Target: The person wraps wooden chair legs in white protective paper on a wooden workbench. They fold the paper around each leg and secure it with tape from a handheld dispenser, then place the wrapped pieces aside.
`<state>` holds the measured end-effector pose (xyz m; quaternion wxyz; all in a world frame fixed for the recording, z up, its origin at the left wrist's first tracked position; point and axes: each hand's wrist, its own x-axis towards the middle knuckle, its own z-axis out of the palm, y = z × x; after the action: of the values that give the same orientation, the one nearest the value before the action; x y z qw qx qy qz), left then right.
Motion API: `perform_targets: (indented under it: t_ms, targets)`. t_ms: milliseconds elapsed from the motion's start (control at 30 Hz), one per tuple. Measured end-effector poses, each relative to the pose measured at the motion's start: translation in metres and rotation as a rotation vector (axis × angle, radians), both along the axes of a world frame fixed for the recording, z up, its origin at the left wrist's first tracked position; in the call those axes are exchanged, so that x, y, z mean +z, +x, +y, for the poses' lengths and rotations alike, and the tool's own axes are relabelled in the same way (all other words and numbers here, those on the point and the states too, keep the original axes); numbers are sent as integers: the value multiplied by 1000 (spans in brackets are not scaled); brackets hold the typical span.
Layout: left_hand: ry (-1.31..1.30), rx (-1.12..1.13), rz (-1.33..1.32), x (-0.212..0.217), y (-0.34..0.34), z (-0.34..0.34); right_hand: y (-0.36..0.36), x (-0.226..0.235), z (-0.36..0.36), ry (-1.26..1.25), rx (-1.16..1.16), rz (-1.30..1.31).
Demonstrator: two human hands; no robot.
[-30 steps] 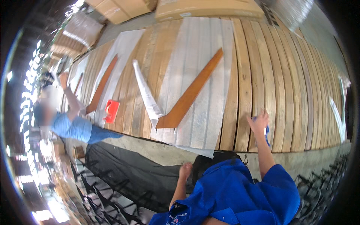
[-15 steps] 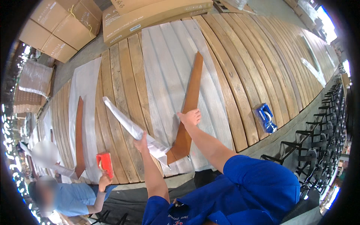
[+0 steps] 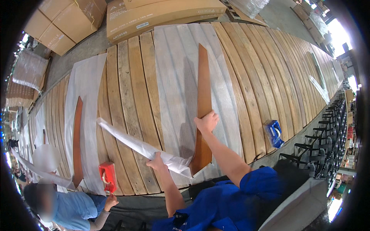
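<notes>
An angled wooden furniture leg (image 3: pixel 203 92) has one bare brown arm and one arm wrapped in white foam sheet (image 3: pixel 142 145). My left hand (image 3: pixel 157 163) is closed round the wrapped arm, near the bend. Around the lower part of the bare arm, my right hand (image 3: pixel 207 122) keeps its grip. The leg stands partly off the flat foam sheet (image 3: pixel 173 81) under it and throws a shadow to its left. Its bend lies near the table's front edge, towards my body.
A blue tape dispenser (image 3: pixel 274 133) rests on the slatted wooden table (image 3: pixel 254 88) at right. To the left, a co-worker's hand (image 3: pixel 111 201) is at a red tape dispenser (image 3: pixel 108 178), beside another brown leg (image 3: pixel 78 142). Cardboard boxes (image 3: pixel 165 17) stand beyond; black metal frames (image 3: pixel 314 148) line the right.
The leg has turned a little, its bare arm now more upright and its wrapped arm flatter. Both my hands keep hold. The co-worker's hand has shifted at the red dispenser.
</notes>
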<state>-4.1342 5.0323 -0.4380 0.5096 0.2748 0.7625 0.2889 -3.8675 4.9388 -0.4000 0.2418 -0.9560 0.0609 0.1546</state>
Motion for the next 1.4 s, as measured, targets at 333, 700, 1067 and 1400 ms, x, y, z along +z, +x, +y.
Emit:
perform_targets:
  t_ms: [333,700,1067,1400]
  targets:
    - [148,-96,-445,30,105,85,151,-34,163,-50,330,-93]
    - [447,-929,910,-78,-11,-52,76,-21,-119,104,321,-314]
    - [151,-1089,726,-53,-48,-102,-67,-70,-310,-150,121,294]
    - [-487,-761,-525,-64,-111,-103,-30,-62,-342,462,318,1186]
